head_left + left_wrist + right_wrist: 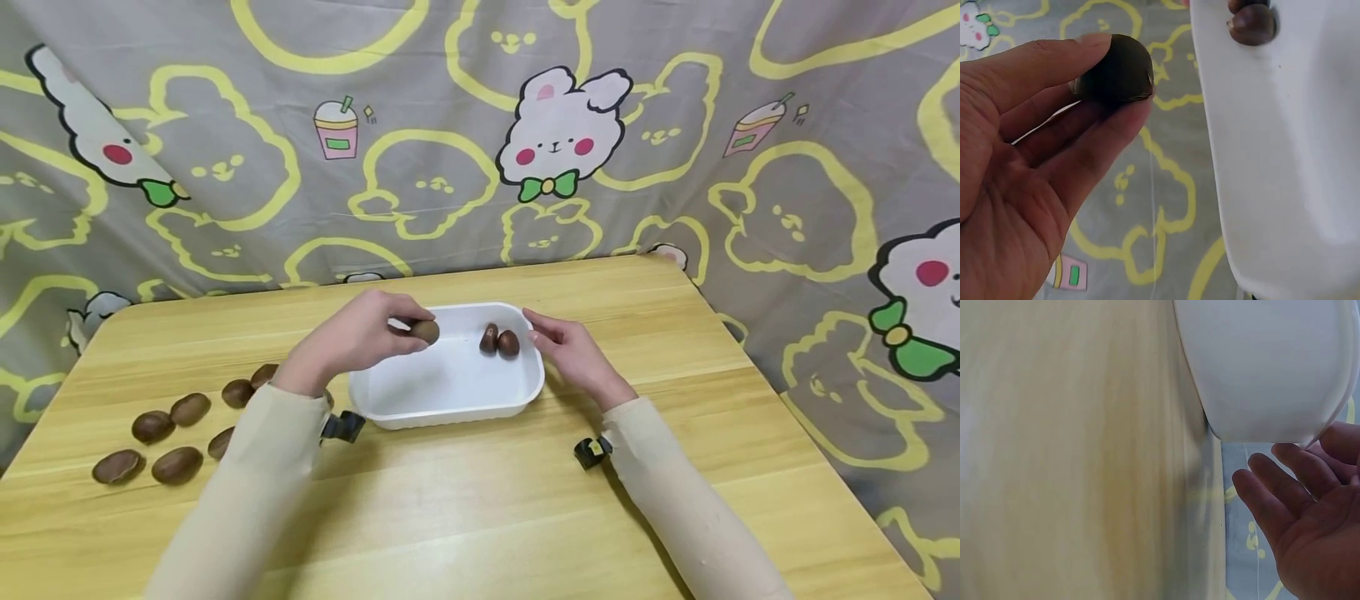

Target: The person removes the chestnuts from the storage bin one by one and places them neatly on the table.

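Observation:
My left hand (358, 333) pinches a chestnut (425, 332) between thumb and fingertips, over the left part of a white tray (446, 411). In the left wrist view this chestnut (1119, 70) looks dark and glossy, with the thumb on top and fingers beneath. Two more brown chestnuts, one of them this rounded one (508, 343), lie side by side in the tray's right half. At the tray's right end my right hand (573, 354) touches the rim with its thumb and index finger. The right wrist view shows that hand's other fingers (1266, 500) loosely extended below the tray's end.
Several chestnuts (177, 465) lie in rough rows on the wooden table (480, 508) at left, some partly hidden by my left forearm. A patterned curtain (450, 167) hangs behind the table and along its right side.

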A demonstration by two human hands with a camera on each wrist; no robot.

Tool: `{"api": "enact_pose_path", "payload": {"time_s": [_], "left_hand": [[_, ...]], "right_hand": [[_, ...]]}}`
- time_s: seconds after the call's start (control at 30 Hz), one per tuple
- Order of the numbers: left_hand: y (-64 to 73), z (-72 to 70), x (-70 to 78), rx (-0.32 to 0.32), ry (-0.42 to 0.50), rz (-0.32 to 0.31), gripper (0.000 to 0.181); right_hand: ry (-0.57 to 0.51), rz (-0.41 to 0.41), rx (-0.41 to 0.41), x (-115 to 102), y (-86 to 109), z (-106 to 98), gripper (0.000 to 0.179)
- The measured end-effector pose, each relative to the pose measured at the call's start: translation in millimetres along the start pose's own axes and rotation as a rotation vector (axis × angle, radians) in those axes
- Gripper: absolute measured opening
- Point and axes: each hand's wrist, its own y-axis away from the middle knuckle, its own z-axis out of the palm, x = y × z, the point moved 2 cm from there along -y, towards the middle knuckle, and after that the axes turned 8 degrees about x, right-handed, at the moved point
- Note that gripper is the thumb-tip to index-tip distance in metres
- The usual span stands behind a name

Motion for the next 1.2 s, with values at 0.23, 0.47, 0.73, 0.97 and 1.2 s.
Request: {"api": "enact_pose_path", "payload": {"time_s": [0.23, 0.47, 0.73, 0.97, 1.2], "left_hand": [[44.4, -15.2, -7.9, 0.046, 0.053, -0.049, 0.027], [81.7, -36.1, -16.4, 0.029, 0.096, -0.250, 0.027], [117.7, -37.2, -35.5, 0.053, 0.025, -0.159, 0.027], [139.2, -28.1, -52.7, 0.044, 0.046, -0.195, 0.031], [153.0, -12.9, -69.4, -0.005, 0.088, -0.268, 0.026]], "right_hand": [[0.015, 0.008, 0.001, -1.8, 1.4, 0.4, 0.043], [0.010, 0.004, -0.001, -1.9, 0.4, -1.0, 0.044], [0.016, 0.005, -0.003, 0.3, 0.4, 0.0, 0.044], [0.023, 0.004, -0.008, -2.0, 1.7, 0.1, 0.044], [0.033, 0.009, -0.015, -0.6, 2.7, 0.4, 0.044]]}}
